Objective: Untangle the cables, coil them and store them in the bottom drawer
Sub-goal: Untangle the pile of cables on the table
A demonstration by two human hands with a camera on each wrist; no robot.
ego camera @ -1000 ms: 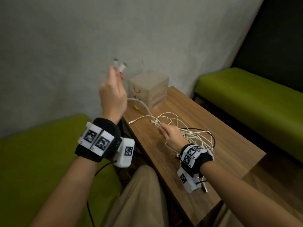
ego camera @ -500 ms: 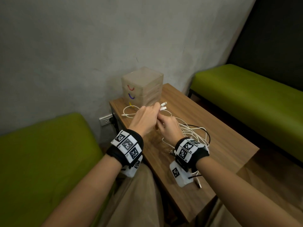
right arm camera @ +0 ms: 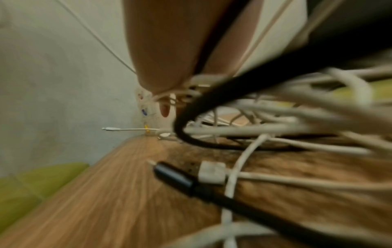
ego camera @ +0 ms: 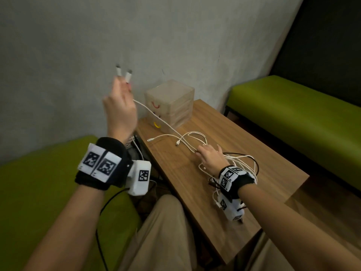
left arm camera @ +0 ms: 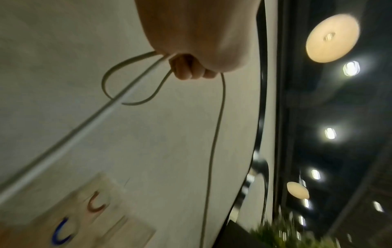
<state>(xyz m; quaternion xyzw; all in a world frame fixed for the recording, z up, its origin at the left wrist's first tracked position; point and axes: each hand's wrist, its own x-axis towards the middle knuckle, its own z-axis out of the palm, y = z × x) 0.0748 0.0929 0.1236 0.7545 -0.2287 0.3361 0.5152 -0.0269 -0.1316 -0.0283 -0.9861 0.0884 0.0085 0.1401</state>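
Note:
My left hand [ego camera: 119, 106] is raised over the table's left edge and grips a white cable [ego camera: 156, 118]. Two white plugs [ego camera: 123, 73] stick up above its fingers. In the left wrist view curled fingers [left arm camera: 186, 68] hold the cable [left arm camera: 214, 134], which hangs in loops. The cable slopes down to my right hand [ego camera: 210, 155], which presses with spread fingers on a tangle of white and black cables [ego camera: 242, 161] on the wooden table [ego camera: 254, 192]. A translucent drawer box [ego camera: 170, 106] with red, blue and yellow handles stands at the table's far end, drawers closed.
Green benches flank the table on the left [ego camera: 39, 182] and the right [ego camera: 293, 106]. A grey wall stands close behind the drawer box. Under my right wrist lie a black plug [right arm camera: 176, 177] and a white USB plug [right arm camera: 212, 172]. Two loose plug ends [ego camera: 150, 139] lie near the drawers.
Half a second ago my left hand was down beside the right one at the table. It has swung up and to the left, drawing the white cable out. The right hand stayed on the tangle.

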